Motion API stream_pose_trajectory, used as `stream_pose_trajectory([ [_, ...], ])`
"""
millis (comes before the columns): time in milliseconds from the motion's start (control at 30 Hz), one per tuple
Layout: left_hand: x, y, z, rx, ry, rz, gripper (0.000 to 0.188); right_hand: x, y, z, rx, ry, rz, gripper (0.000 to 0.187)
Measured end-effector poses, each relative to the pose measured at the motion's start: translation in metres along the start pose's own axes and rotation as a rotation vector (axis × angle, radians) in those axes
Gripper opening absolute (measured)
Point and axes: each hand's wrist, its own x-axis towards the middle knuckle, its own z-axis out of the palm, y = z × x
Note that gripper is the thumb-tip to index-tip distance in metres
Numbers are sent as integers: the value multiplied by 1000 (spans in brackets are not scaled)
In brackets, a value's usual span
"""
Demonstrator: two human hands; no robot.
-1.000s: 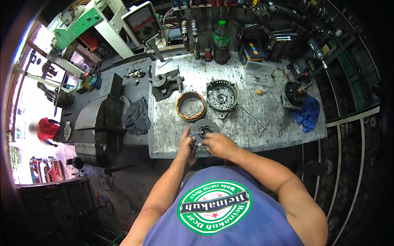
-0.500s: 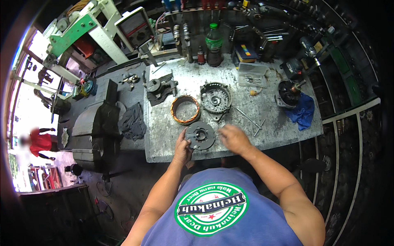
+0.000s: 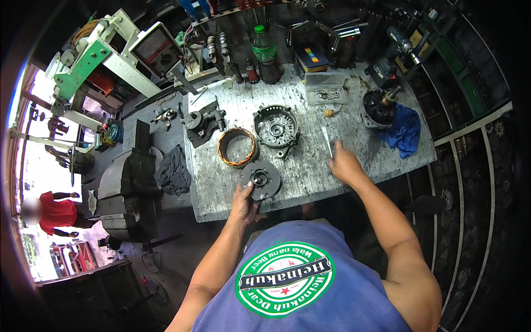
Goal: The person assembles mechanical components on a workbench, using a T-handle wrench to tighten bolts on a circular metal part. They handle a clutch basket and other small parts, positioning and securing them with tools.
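Observation:
My left hand (image 3: 242, 206) grips a dark round metal disc (image 3: 270, 186) with a raised central hub, held near the front edge of the workbench (image 3: 310, 182). My fingers curl under its rim and the thumb lies on top. To the right, my right hand (image 3: 345, 164) is closed round a silver T-handle wrench (image 3: 326, 138); its shaft sticks out toward the far side, and the palm hides the rest. Just beyond the disc is a stator ring (image 3: 220, 148) with orange windings. Beside it lies an open alternator housing (image 3: 276, 128).
A clear plastic box (image 3: 326, 97) of small parts stands at the back, near a green-capped bottle (image 3: 264, 52). On the right, a motor part (image 3: 378, 109) rests by a blue cloth (image 3: 405, 133). A large vise (image 3: 127, 177) fills the left side. A person in red (image 3: 57, 213) stands far left.
My right hand has moved right, away from the disc, and taken hold of the T-handle wrench that lay on the bench. My left hand still holds the disc. The view has shifted slightly.

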Motion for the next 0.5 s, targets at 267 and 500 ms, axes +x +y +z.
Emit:
stream_pose_trajectory([
  [267,1,-6,-7,25,25,-6,47,-49,-44,-18,1781,-459,223,30],
  [500,4,-13,-7,26,34,62,46,-56,-95,38,1019,-182,-327,22],
])
